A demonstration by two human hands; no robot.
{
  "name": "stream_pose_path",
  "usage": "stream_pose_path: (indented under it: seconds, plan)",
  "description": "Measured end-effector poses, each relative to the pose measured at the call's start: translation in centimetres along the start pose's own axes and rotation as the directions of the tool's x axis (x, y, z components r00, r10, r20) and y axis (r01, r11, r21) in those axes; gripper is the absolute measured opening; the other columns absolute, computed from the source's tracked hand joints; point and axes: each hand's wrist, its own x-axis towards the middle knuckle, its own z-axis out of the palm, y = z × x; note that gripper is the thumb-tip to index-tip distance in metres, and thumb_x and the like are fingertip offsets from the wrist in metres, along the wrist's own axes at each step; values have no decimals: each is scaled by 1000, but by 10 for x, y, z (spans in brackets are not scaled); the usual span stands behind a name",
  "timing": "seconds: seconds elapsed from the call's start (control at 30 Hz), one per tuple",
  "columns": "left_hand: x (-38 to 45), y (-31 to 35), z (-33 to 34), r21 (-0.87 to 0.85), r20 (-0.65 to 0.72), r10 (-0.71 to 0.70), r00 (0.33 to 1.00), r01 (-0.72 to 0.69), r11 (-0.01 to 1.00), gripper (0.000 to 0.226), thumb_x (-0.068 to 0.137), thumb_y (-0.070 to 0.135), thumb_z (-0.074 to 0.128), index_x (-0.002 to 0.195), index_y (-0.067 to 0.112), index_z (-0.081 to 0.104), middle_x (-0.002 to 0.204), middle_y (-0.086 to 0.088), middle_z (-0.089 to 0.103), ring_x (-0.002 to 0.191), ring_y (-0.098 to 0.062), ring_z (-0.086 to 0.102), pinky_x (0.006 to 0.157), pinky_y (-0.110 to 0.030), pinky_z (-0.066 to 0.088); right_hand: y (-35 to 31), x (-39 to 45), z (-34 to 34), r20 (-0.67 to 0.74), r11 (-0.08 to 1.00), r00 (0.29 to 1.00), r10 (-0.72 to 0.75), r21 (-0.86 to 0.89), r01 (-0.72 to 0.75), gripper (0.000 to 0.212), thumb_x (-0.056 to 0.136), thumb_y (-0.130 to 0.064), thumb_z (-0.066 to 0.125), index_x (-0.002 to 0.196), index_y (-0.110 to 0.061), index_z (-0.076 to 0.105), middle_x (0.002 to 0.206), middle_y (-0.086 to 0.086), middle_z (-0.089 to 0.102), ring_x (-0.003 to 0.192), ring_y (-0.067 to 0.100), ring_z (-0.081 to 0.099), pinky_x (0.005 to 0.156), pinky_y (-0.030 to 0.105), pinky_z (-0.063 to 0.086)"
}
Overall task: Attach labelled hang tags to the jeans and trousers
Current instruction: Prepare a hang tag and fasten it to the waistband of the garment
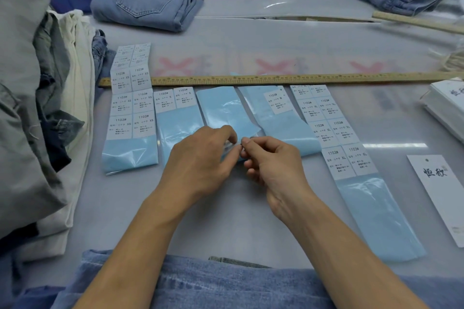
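Evidently thin, limp and sticky, a label point(232, 149) mid-worktop, below the ruler point(276, 79), is pinched between left hand point(200, 155) and right hand point(271, 160) fingertips; best held by its edges, off the glossy backing point(223, 108)

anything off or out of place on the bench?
Mostly orderly. The label strips run askew to the wooden ruler: the XS strip overlaps it, and the XL strip slants away rightwards. The third strip has no labels left; both hands pinch at its near end.
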Motion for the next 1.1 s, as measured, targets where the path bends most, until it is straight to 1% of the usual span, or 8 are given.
stream_pose_path:
  seconds: [0.2,0.33,0.43,0.6,0.7,0.77,0.9,1.1]
  plan:
    - [3,-3,3,-306,-48,-90,995,71,949,7,99,27,61,101,27,67,91,11,73,84,-16,68,77,-41,56,-3,1,2,23,1000,1000,10,24,-10,16,99,-17,63,93,-14,78,74,-1,69,51,7,57,49,19,49]
    - [8,-7,3,-463,-72,-190,979,136,876,21,100,15,60,103,35,63,86,21,68,84,7,65,68,-10,48,-3,2,4,35,999,999,13,29,-14,20,103,-12,55,107,-15,74,82,3,71,53,7,60,52,20,51]
    - [9,-9,3,-507,-38,-216,976,168,845,27,99,13,60,106,38,61,91,21,66,81,26,57,67,-3,44,-1,2,5,45,999,999,22,39,-24,19,102,-10,56,108,-15,74,84,5,71,53,8,60,53,20,52]
    - [9,-4,1,-684,30,-230,973,188,705,16,92,42,65,103,32,70,95,11,78,89,1,70,80,-24,53,-6,3,2,-127,992,988,-85,82,96,16,102,-13,55,107,-17,70,87,2,67,57,7,62,53,23,53]
    - [8,-8,5,-479,-61,-181,982,130,868,13,95,41,68,105,35,72,105,23,72,105,-3,63,87,-26,48,-10,5,-9,-356,883,808,-469,-217,417,16,101,-14,53,106,-23,66,94,-11,63,76,5,65,65,27,56]
    - [8,-12,6,-192,-76,-115,990,99,976,31,91,40,72,120,30,68,123,18,66,121,-12,53,98,-32,42,-10,4,-10,-246,729,704,-666,-413,545,21,98,-9,55,109,-22,66,104,-9,61,92,4,61,76,22,53]
    - [10,-16,5,-16,81,-109,991,111,994,68,81,51,78,138,23,55,144,7,53,133,-17,42,105,-36,33,5,7,-4,241,478,853,-462,-742,469,34,92,-3,59,123,-16,68,121,0,59,112,21,58,97,38,48]
    - [6,-15,7,-88,15,-103,995,104,991,58,84,37,79,137,23,59,134,7,61,125,-15,51,105,-32,39,8,10,-6,212,462,879,-427,-784,413,37,94,-9,61,131,-12,65,122,3,58,111,21,59,99,39,48]
